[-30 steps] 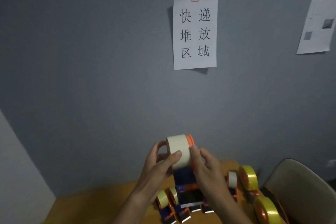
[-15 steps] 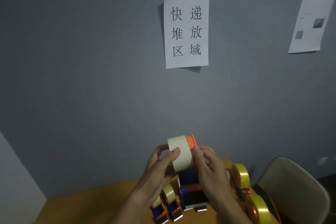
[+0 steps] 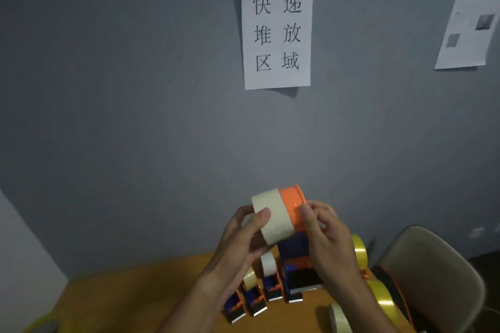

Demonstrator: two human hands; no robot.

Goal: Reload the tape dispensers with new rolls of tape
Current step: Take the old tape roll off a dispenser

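- You hold the cream tape roll (image 3: 272, 215) up in front of the grey wall (image 3: 135, 89), partly slid onto the orange spool (image 3: 293, 204) of a blue dispenser (image 3: 295, 249).
- Your left hand (image 3: 240, 240) curls round the roll, thumb across its face.
- Your right hand (image 3: 327, 235) grips the dispenser, thumb on the spool.
- Below, loaded dispensers (image 3: 266, 286) stand in a row on the wooden table (image 3: 130, 303).
- Yellow rolls (image 3: 378, 297) lie at the right, beside a chair (image 3: 433, 273).
- A paper sign (image 3: 277, 30) hangs on the wall above.

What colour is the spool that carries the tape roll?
Orange spool, beside the cream tape roll; the head view shows it.
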